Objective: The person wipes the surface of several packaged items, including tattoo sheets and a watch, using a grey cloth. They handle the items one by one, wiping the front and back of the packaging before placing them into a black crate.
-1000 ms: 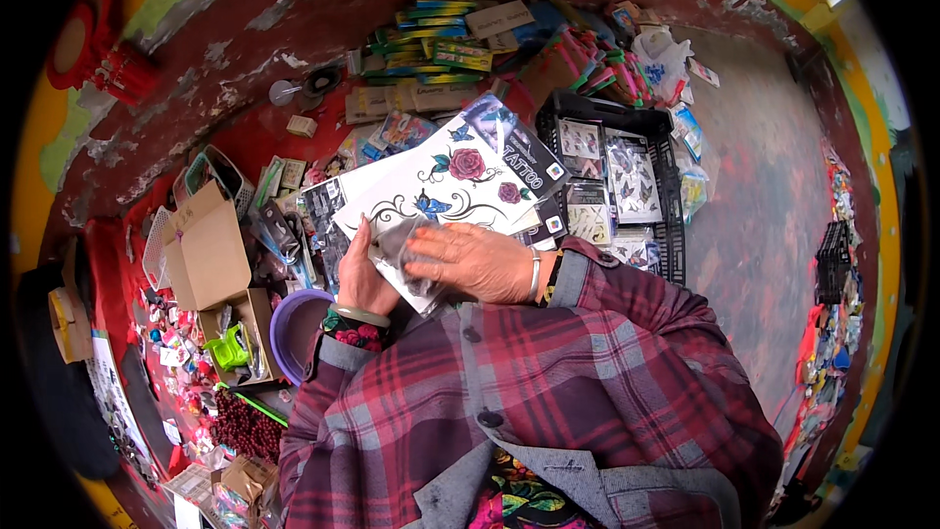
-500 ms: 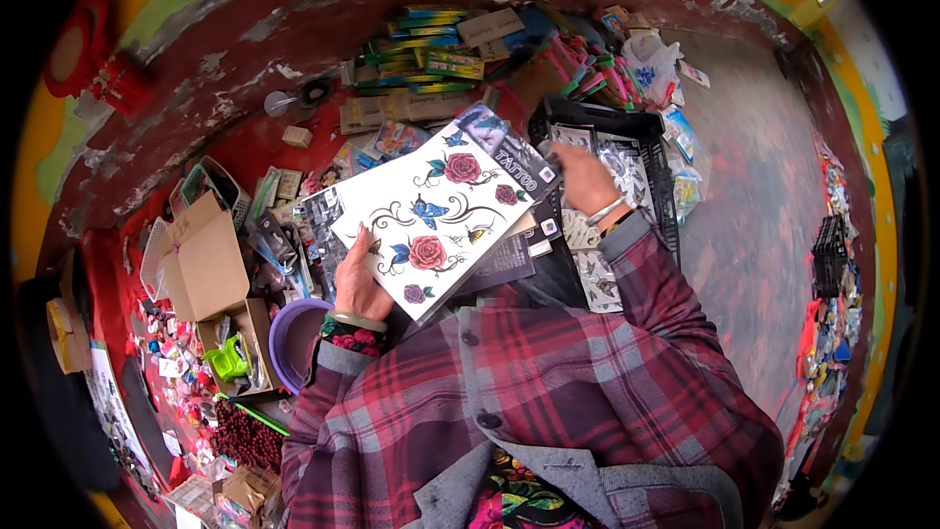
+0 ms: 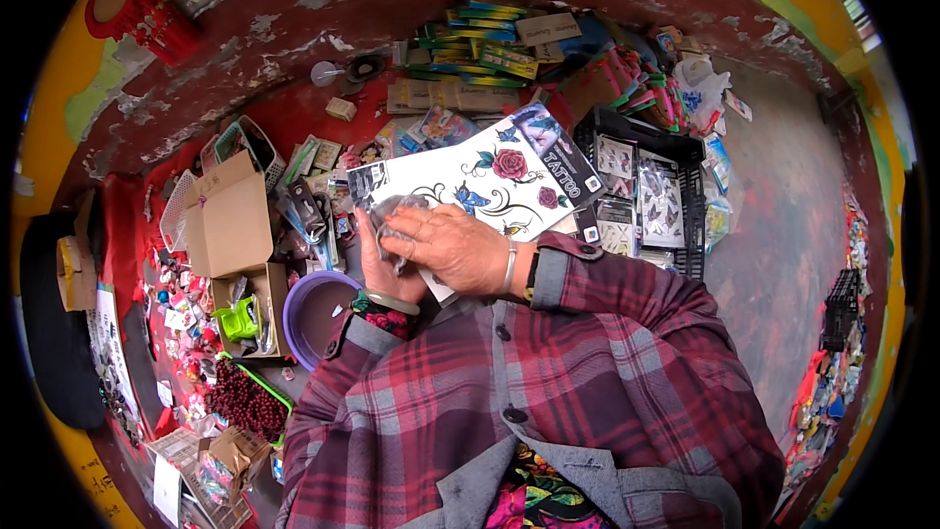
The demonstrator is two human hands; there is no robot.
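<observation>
My left hand (image 3: pixel 388 269) and my right hand (image 3: pixel 452 243) are pressed together over a crumpled grey piece (image 3: pixel 401 208). It looks like a rag, but I cannot be sure it is cloth. The right fingers lie across it, and the left fingers are largely hidden behind. Just beyond my hands lies a white temporary tattoo sheet (image 3: pixel 446 172) with roses, butterflies and dark scrolls, partly covered by my right hand. Its dark printed header (image 3: pixel 560 152) points to the right. A black plastic crate (image 3: pixel 693 206) holding several packaged tattoo sheets (image 3: pixel 660 198) stands right of it.
To the left are a purple basin (image 3: pixel 297 321), an open cardboard box (image 3: pixel 235 220) and a white basket (image 3: pixel 178 211). Stacked colourful packs (image 3: pixel 490 39) and a clear plastic bag (image 3: pixel 700 88) sit near the far wall. Small goods (image 3: pixel 176 323) are scattered at left.
My right hand has moved left from the tattoo sheet's header to my left hand. My left hand has come off the sheet's near edge, and both now meet around the grey piece.
</observation>
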